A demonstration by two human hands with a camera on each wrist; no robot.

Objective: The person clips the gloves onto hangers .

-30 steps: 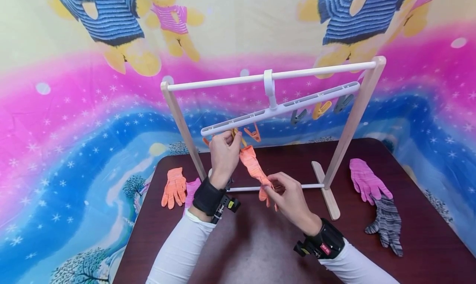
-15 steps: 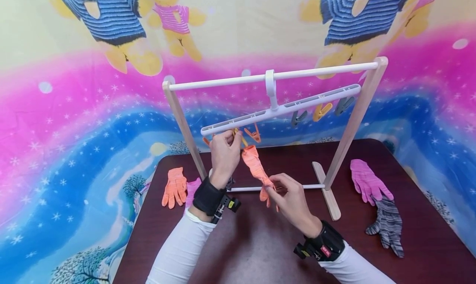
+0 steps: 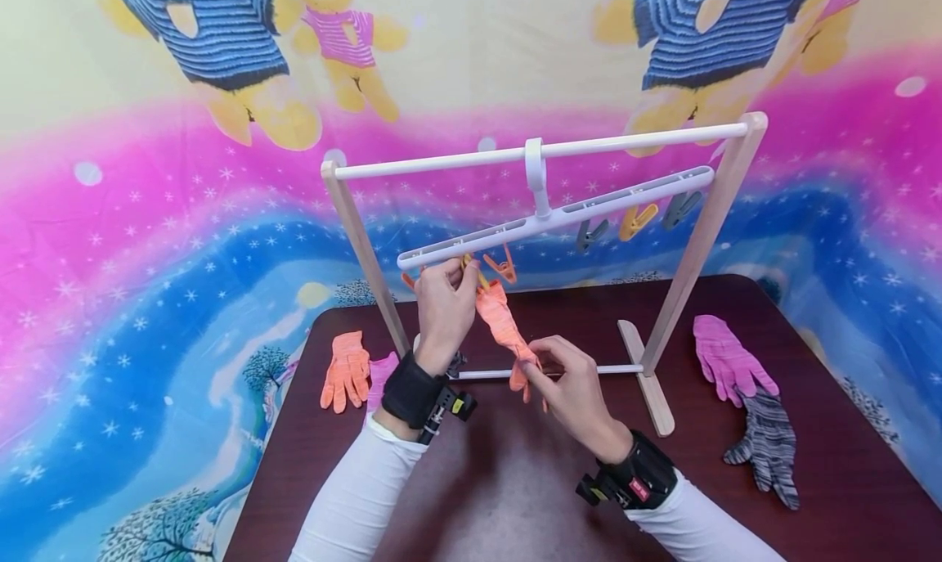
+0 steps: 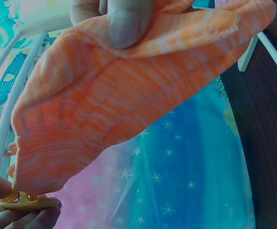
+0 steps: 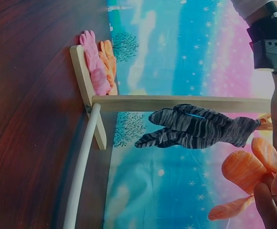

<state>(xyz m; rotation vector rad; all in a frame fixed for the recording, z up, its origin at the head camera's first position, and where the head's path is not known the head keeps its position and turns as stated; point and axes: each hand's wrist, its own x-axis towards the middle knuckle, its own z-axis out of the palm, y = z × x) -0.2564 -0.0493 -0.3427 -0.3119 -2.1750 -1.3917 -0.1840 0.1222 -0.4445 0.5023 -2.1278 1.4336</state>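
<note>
An orange knit glove [image 3: 503,321] hangs at a slant between both hands. Under the low left end of the white hanger [image 3: 625,195], my left hand [image 3: 445,300] pinches a yellow clothespin [image 4: 31,204] at the glove's cuff. In the left wrist view the cuff edge meets the clothespin; whether it is clamped, I cannot tell. My right hand [image 3: 574,382] pinches the glove near its fingers, thumb on the fabric. Behind my left hand, a black-and-grey glove [image 5: 196,126] hangs from an orange clothespin [image 5: 264,122], as the right wrist view shows.
The hanger hooks over the bar of a wooden rack [image 3: 361,259], tilted down to the left. An orange clothespin [image 3: 502,264], two grey ones and a yellow one [image 3: 637,220] hang from it. Orange [image 3: 346,371] and pink gloves lie left, pink [image 3: 724,357] and grey [image 3: 765,447] gloves right.
My right hand has shifted slightly left and up with the glove, bringing the cuff up against the yellow clothespin. The left hand stays nearly still.
</note>
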